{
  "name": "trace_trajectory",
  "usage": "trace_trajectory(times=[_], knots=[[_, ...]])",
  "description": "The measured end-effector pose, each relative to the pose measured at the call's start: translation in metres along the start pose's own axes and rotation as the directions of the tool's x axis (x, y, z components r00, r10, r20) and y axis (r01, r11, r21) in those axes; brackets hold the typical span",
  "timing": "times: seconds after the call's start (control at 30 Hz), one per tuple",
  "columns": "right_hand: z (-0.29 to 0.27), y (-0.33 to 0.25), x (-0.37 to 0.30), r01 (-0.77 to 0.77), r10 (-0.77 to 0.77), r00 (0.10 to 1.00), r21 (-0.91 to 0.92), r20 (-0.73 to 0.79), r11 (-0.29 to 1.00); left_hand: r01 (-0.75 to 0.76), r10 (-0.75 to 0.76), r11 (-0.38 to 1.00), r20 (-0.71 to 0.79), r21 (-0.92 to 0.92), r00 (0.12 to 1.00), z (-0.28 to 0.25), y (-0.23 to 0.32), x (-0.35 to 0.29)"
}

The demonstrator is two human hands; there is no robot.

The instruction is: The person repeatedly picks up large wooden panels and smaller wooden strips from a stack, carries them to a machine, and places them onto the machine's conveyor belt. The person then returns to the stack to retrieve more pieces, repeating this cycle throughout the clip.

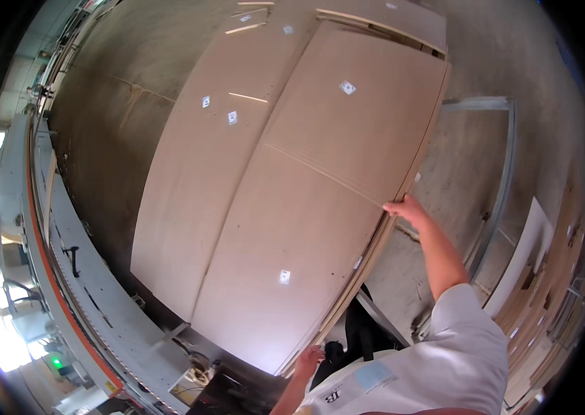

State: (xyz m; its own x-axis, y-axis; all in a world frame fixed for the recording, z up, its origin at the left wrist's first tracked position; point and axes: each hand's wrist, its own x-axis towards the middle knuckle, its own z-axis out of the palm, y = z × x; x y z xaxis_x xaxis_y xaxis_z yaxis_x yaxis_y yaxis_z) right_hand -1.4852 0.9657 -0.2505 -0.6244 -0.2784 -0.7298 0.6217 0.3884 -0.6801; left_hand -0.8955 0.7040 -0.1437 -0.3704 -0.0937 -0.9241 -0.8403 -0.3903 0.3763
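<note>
A large brown board (pixel 320 207) lies on top of a stack, with a thin line running across its middle. My right hand (pixel 406 208) is closed on the board's right edge, about halfway along, thumb on top and the other fingers mostly hidden below. Close to my body, my left hand (pixel 309 359) is curled at the near end of that same edge; its fingertips are partly hidden. Small white labels (pixel 285 277) are stuck on the board. Under its right edge the sides of further boards (pixel 348 294) show.
A second brown board (pixel 188 200) lies alongside on the left, with a thin wooden strip (pixel 248 97) on it. Further left runs a long grey machine bed (pixel 92 270) with an orange stripe. A grey metal frame (pixel 507 159) stands at right, near leaning panels (pixel 548 297).
</note>
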Motion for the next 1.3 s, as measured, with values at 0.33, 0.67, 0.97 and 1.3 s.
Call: trace_trajectory(times=[0.33, 0.67, 0.97, 1.3], knots=[[0.143, -0.048, -0.237, 0.363, -0.331, 0.887, 0.046, -0.321, 0.931, -0.128, 0.117, 0.988, -0.120, -0.088, 0.986, -0.065, -0.135, -0.026], [0.284, -0.046, -0.446, 0.284, -0.371, 0.906, -0.356, -0.205, 0.890, -0.392, 0.378, 0.919, -0.191, -0.044, 0.906, -0.199, -0.299, -0.077], [0.350, 0.001, -0.561, 0.407, -0.500, 0.863, -0.693, 0.077, 0.595, -0.289, 0.223, 0.939, -0.310, -0.185, 0.924, -0.268, -0.329, -0.126], [0.412, 0.074, -0.600, 0.416, -0.531, 0.737, -0.900, 0.418, -0.132, -0.538, 0.507, 0.783, -0.181, -0.312, 0.843, -0.228, -0.202, -0.158]])
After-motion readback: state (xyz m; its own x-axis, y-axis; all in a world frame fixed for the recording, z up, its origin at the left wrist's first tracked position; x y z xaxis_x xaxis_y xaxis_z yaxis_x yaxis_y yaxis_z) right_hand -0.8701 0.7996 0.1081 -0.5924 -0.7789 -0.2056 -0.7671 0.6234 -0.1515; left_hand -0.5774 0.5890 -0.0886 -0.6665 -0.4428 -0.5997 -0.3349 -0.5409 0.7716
